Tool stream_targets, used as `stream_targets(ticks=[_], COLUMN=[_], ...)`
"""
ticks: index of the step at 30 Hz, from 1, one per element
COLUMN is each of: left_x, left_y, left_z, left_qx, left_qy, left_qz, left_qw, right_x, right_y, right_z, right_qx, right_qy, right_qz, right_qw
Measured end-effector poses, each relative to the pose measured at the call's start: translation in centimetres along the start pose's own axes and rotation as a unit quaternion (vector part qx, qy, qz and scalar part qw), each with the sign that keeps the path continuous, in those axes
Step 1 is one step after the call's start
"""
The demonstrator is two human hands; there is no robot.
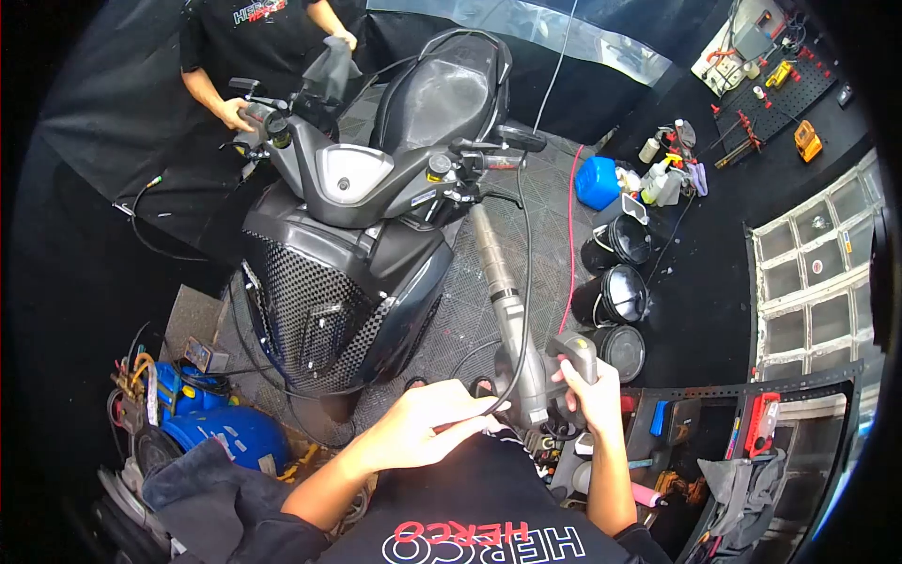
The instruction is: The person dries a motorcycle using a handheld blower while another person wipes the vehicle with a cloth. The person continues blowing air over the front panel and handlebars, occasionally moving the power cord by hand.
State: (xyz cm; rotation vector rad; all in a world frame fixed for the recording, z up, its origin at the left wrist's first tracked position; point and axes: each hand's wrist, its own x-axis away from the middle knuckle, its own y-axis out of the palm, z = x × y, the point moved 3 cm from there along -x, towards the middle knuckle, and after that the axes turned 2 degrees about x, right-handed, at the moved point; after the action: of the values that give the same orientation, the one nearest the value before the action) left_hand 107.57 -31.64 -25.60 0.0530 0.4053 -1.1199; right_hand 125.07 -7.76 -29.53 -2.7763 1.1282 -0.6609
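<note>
My right hand (592, 390) is wrapped around the rear handle of a grey handheld blower (526, 352). Its long tube points away from me, toward the right handlebar of a scooter (338, 244). A black cord (529, 254) hangs down in front of the tube and curves into my left hand (432, 423), which is closed on it beside the blower's body. The scooter stands ahead and to the left, with a checkered dark front panel and a grey seat (442, 99).
Across the scooter, a co-worker's hand (233, 115) is on the left grip; the other holds a dark cloth (331, 68). Black buckets (611, 296) and a blue jug (597, 181) line the right. A blue tank (235, 434) sits lower left. A red hose (572, 226) crosses the grated floor.
</note>
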Motion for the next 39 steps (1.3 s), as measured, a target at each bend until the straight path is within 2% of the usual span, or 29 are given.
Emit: stream_targets(ticks=[5,8,12,15,24,31,34,36,39], left_x=[-1.8,-3.5,-4.6,-6.0,-9.0,-10.3,-10.6,-10.6,-11.3], left_y=[2.8,5.1,7.4,8.6,12.2,14.8,15.4,15.8,16.3], left_z=[0.4,0.7,0.4,1.0,1.4,1.1,1.2,1.2,1.7], left_qx=[0.019,0.013,-0.018,-0.051,-0.058,-0.067,-0.06,-0.048,-0.029], left_qy=[-0.006,0.003,-0.054,-0.063,-0.084,-0.111,-0.152,-0.167,-0.183], left_qz=[-0.011,-0.026,-0.072,-0.093,-0.064,-0.069,-0.057,-0.034,-0.02], left_qw=[1.0,1.0,0.996,0.992,0.993,0.989,0.985,0.984,0.982], right_x=[0.0,-0.9,-2.1,-3.0,-4.8,-5.5,-5.9,-6.7,-8.7], right_y=[-1.6,-2.5,-4.2,-5.8,-9.0,-9.1,-10.0,-11.2,-12.9], right_z=[0.6,1.7,3.0,4.6,7.5,9.9,9.0,7.8,6.7], right_qx=[-0.001,0.046,0.067,0.016,-0.032,-0.022,-0.097,-0.122,-0.127], right_qy=[0.003,-0.013,-0.031,-0.022,0.013,-0.028,-0.014,0.019,0.016], right_qz=[-0.036,-0.041,-0.006,0.022,0.009,0.007,-0.004,-0.02,-0.054], right_qw=[0.999,0.998,0.997,0.999,0.999,0.999,0.995,0.992,0.99])
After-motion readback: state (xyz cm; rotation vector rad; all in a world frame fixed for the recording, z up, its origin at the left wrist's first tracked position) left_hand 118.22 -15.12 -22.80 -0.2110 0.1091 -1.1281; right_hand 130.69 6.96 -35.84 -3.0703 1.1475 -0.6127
